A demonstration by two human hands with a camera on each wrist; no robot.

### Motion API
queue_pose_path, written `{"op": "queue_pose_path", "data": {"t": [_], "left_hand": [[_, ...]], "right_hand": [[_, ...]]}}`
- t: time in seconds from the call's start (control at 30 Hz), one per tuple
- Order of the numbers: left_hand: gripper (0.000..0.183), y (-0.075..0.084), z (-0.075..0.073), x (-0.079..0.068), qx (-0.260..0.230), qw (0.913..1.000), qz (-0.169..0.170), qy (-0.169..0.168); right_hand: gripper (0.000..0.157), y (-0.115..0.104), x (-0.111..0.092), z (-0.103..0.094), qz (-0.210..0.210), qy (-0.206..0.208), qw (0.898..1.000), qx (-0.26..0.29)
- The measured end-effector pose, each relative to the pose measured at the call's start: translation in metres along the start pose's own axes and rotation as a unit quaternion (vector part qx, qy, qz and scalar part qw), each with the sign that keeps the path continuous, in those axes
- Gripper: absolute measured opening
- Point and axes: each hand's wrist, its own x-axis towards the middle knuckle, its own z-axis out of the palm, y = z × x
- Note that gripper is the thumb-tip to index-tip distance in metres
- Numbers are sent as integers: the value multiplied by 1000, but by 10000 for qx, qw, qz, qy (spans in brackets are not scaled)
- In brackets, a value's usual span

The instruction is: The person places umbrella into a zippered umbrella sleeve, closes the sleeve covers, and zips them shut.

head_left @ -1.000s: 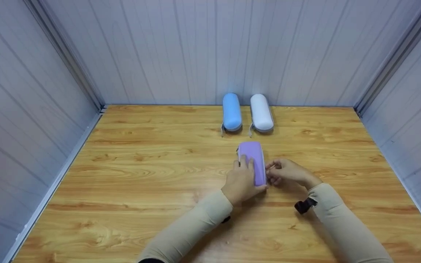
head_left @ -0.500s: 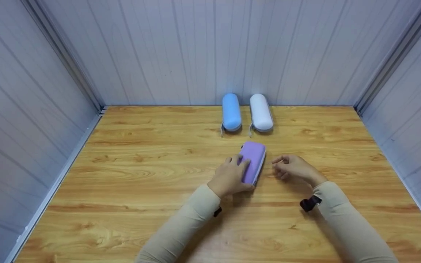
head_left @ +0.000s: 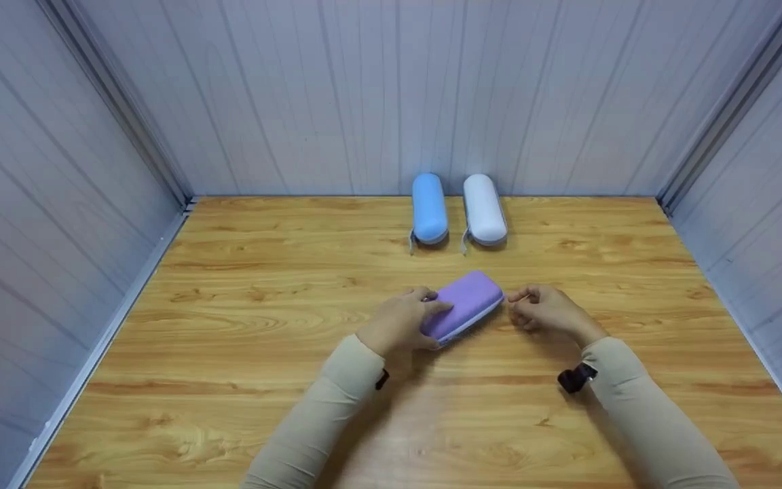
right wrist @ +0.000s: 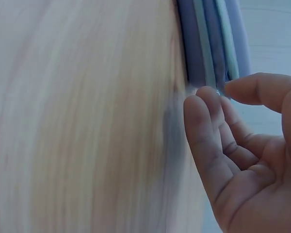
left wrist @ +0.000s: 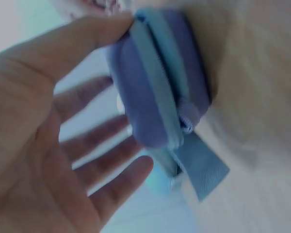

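My left hand (head_left: 401, 322) grips the near-left end of a purple zip case (head_left: 469, 305), thumb on one side and fingers on the other. The case lies slanted, its far end pointing to the back right. In the left wrist view, two pale zip bands (left wrist: 160, 82) run along it with a dark gap between them, and a grey ribbon tab (left wrist: 201, 167) sticks out from that end. Close to the other end is my right hand (head_left: 550, 314), its fingers loosely bent. In the right wrist view, thumb and fingertips are right at the case's corner with nothing visible between them.
At the back of the wooden table (head_left: 262, 367), near the rear wall (head_left: 296, 95), a blue case (head_left: 430, 207) and a white case (head_left: 485, 209) lie side by side. Panelled walls enclose the table on the left and right.
My left hand has moved left and turned the purple case clockwise, swinging its far end rightward. My right hand drew slightly away from the case's side, then stayed almost still.
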Motion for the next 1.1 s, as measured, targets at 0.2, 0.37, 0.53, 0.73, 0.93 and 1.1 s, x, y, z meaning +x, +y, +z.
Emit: {"op": "queue_pose_path", "data": {"t": [0.2,0.37,0.53,0.73,0.93,1.1], "left_hand": [[63,-16,-5,-2,-525,9978,287,-275],[63,-21,-5,0,-589,9973,228,-365],[66,-24,-5,3,-566,9973,211,-408],[60,-29,-2,7,-539,9972,520,-8],[53,-29,-1,9,-601,9970,468,104],[56,-30,0,10,-532,9975,465,54]], "right_hand": [[25,1,-1,2,28,-163,9999,-49],[18,3,-2,2,-137,-527,9985,-6],[18,4,-4,3,-328,-867,9957,-29],[20,3,-5,8,-467,-1045,9932,-195],[19,4,-4,9,-562,-913,9936,-354],[20,3,-4,9,-588,-820,9939,-439]]}}
